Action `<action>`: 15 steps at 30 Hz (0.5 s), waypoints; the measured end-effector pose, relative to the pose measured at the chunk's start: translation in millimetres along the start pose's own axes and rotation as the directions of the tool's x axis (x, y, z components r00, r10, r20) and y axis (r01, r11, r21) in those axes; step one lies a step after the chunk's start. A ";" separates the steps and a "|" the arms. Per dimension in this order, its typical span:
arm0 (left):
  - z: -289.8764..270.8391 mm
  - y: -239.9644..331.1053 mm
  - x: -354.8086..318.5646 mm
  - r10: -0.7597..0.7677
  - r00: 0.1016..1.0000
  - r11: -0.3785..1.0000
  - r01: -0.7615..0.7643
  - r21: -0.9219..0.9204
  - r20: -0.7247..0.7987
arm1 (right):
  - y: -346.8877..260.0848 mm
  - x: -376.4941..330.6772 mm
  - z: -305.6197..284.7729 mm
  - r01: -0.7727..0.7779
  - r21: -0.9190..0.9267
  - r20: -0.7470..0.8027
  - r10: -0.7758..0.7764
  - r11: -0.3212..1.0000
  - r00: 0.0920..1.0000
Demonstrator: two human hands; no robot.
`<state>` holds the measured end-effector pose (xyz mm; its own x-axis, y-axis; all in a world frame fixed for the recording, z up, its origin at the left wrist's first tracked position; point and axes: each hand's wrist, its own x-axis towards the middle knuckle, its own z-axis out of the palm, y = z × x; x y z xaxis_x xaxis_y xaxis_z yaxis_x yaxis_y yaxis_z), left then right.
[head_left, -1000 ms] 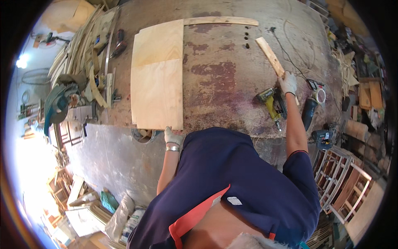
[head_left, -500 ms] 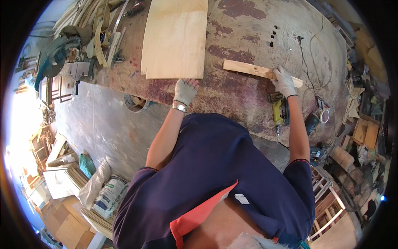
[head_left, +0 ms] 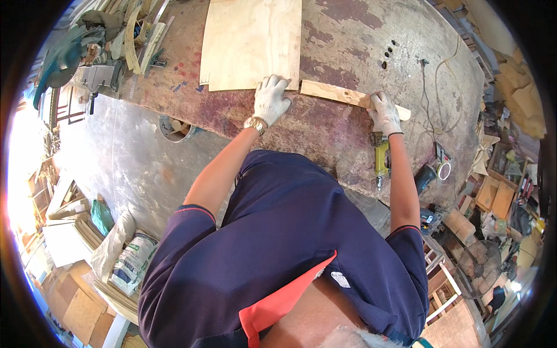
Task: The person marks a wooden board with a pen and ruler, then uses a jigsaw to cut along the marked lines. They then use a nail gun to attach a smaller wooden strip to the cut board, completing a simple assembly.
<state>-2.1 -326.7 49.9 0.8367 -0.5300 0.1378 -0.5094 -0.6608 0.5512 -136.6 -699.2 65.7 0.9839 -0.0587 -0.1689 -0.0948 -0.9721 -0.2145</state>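
A pale plywood board (head_left: 249,46) lies flat on the worn workbench (head_left: 331,133). At its near edge is my left hand (head_left: 271,101), in a white glove, fingers laid over the edge and thumb held apart. To the right of the board lies a narrow wooden strip (head_left: 333,93), its left end close to the board's near right corner. Gloved too, my right hand (head_left: 384,113) grips the strip toward its right end. Just below that hand, a yellow-green power tool (head_left: 380,159) rests on the bench, partly hidden by my forearm.
A mitre saw (head_left: 64,69) stands at the far left beside wood offcuts (head_left: 154,46). Below the bench edge sits a round bucket (head_left: 176,129) with scraps. A black cord (head_left: 426,93) crosses the bench at right, above another tool (head_left: 426,177). Small holes (head_left: 389,54) pierce the bench top.
The plywood board has slid away from me, with my left hand following its near edge. My right hand has brought the wooden strip leftward, nearer the board. The view has shifted slightly.
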 end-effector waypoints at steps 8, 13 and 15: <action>15.4 -40.4 56.2 0.367 0.864 0.880 -0.442 0.172 0.345 | 21.3 9.6 -3.5 -0.086 -0.074 -0.114 0.077 0.994 0.990; 10.7 -76.5 45.4 0.443 0.825 0.814 -0.534 0.228 0.352 | 21.0 -10.4 -4.8 0.139 -0.095 -0.020 -0.142 0.986 0.990; 2.5 -87.4 39.0 0.412 0.845 0.845 -0.494 0.205 0.341 | 10.7 -20.1 -1.5 0.237 -0.071 0.141 -0.226 0.969 0.964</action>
<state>74.5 -291.0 5.0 0.4289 -0.9012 0.0630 -0.8851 -0.4052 0.2290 -157.2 -708.7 68.2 0.9485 0.1948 -0.2500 0.1522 -0.9719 -0.1797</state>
